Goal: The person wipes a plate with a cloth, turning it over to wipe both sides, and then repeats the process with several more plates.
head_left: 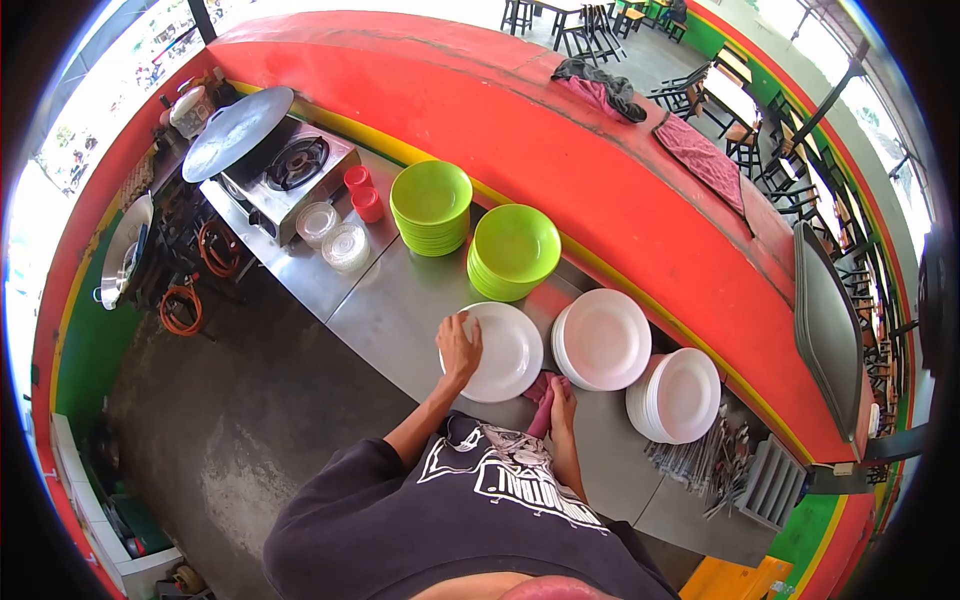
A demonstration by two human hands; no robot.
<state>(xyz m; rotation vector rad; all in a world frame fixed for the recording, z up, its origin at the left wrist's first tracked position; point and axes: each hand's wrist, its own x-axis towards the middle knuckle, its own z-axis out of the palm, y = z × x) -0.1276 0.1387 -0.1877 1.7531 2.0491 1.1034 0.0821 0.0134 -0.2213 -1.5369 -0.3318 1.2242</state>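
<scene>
A round white plate [505,350] lies at the front of the steel counter. My left hand [460,349] grips its left rim, with the fingers curled over the edge. A dark pink cloth [543,398] is bunched in my right hand [562,407], close to the plate's lower right edge. Part of the cloth hangs below that hand. Right of the plate stand a stack of white plates [606,340] and a second stack of white plates [688,397]. Behind it are two stacks of green bowls, the nearer one [516,245] and the farther one [431,195].
A gas stove [290,170] carries a large wok lid [238,134] at the counter's far left. Red cups [367,204] and clear containers [345,246] stand beside it. Loose cutlery [705,465] and a grey rack [772,482] lie right. A red wall [480,110] borders the counter.
</scene>
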